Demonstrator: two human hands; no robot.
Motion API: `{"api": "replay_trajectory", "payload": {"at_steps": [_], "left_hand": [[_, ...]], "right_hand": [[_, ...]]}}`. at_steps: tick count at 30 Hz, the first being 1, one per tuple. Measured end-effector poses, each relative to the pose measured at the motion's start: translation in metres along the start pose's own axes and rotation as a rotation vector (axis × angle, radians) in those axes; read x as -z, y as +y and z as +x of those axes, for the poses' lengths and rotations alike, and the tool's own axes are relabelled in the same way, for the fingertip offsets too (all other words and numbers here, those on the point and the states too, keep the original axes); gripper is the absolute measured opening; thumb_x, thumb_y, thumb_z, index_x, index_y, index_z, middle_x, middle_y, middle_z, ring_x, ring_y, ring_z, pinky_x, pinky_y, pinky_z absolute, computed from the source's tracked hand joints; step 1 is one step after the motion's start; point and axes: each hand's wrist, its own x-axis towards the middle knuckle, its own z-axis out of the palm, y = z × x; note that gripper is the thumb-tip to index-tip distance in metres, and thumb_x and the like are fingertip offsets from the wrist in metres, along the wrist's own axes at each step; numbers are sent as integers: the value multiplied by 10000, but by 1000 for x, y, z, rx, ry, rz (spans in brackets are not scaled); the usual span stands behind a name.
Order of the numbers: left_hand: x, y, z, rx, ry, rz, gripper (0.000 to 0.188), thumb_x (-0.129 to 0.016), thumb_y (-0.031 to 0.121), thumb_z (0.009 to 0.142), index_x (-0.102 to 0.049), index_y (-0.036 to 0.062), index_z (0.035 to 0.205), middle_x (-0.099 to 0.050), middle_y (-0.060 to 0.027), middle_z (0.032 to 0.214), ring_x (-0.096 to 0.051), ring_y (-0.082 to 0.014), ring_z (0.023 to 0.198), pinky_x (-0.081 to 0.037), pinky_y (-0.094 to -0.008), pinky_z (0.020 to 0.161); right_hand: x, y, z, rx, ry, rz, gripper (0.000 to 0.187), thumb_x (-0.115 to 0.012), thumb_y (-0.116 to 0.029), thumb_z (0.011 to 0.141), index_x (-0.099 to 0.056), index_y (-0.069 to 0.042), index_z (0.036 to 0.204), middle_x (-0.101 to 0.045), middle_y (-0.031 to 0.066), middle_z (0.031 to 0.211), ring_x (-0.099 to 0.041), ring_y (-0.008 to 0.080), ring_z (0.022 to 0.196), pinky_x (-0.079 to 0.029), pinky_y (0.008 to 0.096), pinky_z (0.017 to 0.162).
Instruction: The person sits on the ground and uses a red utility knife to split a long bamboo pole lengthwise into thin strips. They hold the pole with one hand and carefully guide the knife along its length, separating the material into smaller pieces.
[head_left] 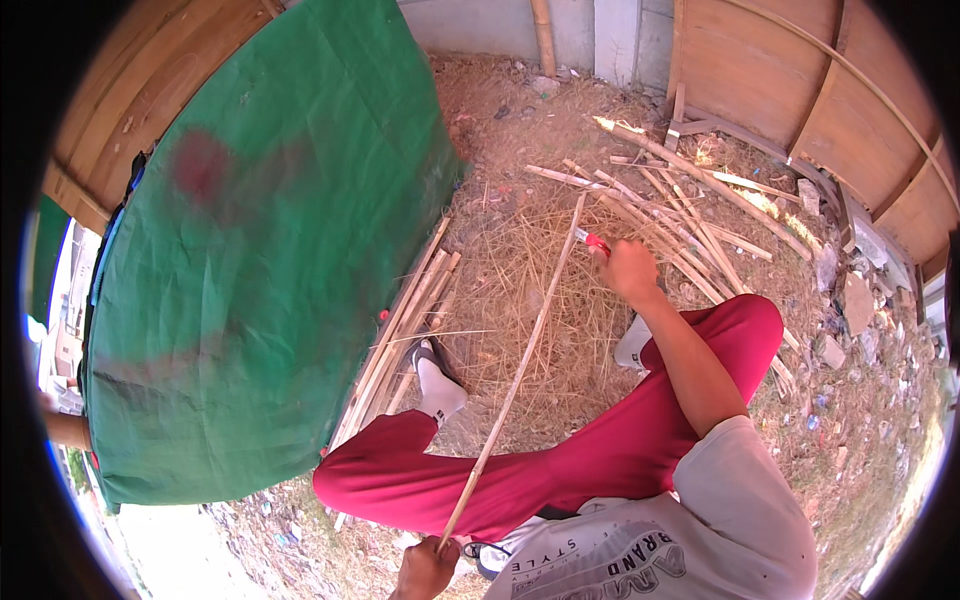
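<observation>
A long, thin bamboo strip (pixel 525 360) slants away from me across my lap. My left hand (pixel 428 568) is closed round its near end, low in the picture. In my closed right hand (pixel 628 268) is a small red-handled knife (pixel 595 241), its short pale blade lying against or just beside the strip near the far end. Whether the blade touches the strip, I cannot tell. Dry shavings (pixel 520 260) cover the ground beneath, between my feet.
Split bamboo strips (pixel 400 320) lie to the left beside a large green tarp (pixel 270 260). Another pile of strips (pixel 690 225) and a thicker pole (pixel 710 180) are at the far right. Wooden panels (pixel 770 60) and rubble (pixel 858 300) line the right side.
</observation>
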Motion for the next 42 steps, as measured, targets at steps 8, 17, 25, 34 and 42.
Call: {"api": "replay_trajectory", "payload": {"at_steps": [8, 17, 25, 34, 42], "left_hand": [[-19, -7, 30, -39, 463, 238, 219, -762, 146, 785, -626, -25, 771, -628, -242, 585, -681, -407, 565, -546, -474, 560], [-24, -5, 32, -56, 428, 118, 207, -779, 131, 763, -634, -14, 735, -633, -183, 597, -650, -367, 518, -523, -445, 535], [-25, 8, 5, 18, -29, -51, 237, -708, 154, 814, -572, -18, 724, -635, -175, 689, -656, -328, 659, -514, -430, 654], [-29, -46, -43, -213, -83, 27, 151, -623, 110, 828, -606, 36, 697, -621, -165, 636, -648, -324, 609, -489, -443, 543], [-26, -45, -18, 60, -158, -167, 183, -668, 114, 819, -580, 8, 699, -613, -147, 638, -622, -283, 600, -484, -411, 584]], "right_hand": [[32, -38, -56, 115, -138, 488, 378, -659, -449, 939, -777, -127, 1096, -696, 168, 703, -679, 320, 629, -535, 424, 627], [13, -62, -96, 620, -124, 626, 335, -717, -342, 923, -780, -42, 1058, -729, 168, 748, -668, 264, 546, -515, 370, 524], [31, -75, -96, 520, -289, 250, 398, -654, -477, 931, -794, -133, 1075, -678, 144, 626, -626, 273, 492, -498, 405, 486], [-8, 15, 3, -57, -218, 73, 475, -597, -518, 959, -781, -93, 1062, -667, 206, 657, -668, 352, 606, -544, 475, 653], [31, -44, -37, 31, -124, 393, 462, -609, -513, 953, -785, -92, 1026, -662, 197, 678, -674, 364, 652, -529, 453, 656]]}}
